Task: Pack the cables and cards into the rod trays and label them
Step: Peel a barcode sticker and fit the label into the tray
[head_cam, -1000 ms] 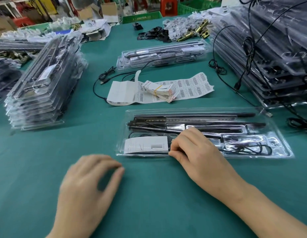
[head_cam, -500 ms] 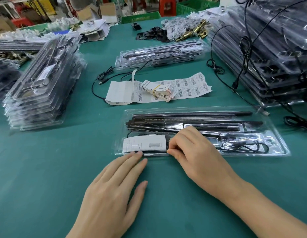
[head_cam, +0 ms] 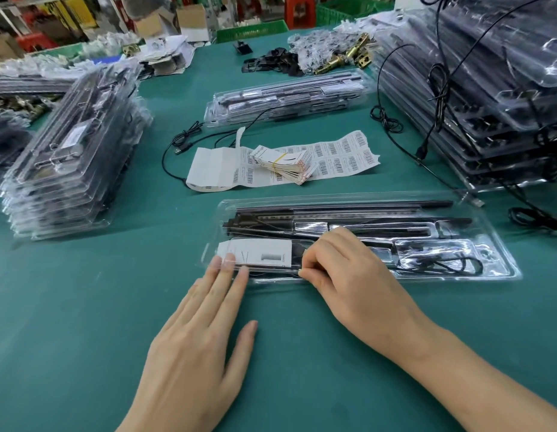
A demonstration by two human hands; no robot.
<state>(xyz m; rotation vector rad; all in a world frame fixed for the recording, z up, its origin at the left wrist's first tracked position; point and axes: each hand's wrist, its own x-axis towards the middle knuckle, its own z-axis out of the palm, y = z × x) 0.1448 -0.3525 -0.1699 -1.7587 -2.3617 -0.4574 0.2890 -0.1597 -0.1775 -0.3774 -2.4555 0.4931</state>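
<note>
Tray on desk, card and cable inside.
Head view: left hand lies flat, straight fingers pressing the tray's corner by the card, likely steadying it; right hand pinches the near rim, probably snapping it shut. Label sheet and card bundle lie just behind, unobstructed.

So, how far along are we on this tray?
Done: the front tray holds rods, a card and a coiled cable; packed trays are stacked at left. In hand: the right hand pinches the tray's near edge, fingers of the left hand press it by the card. Left: probably a barcode from the label sheet, then the right stack.
</note>
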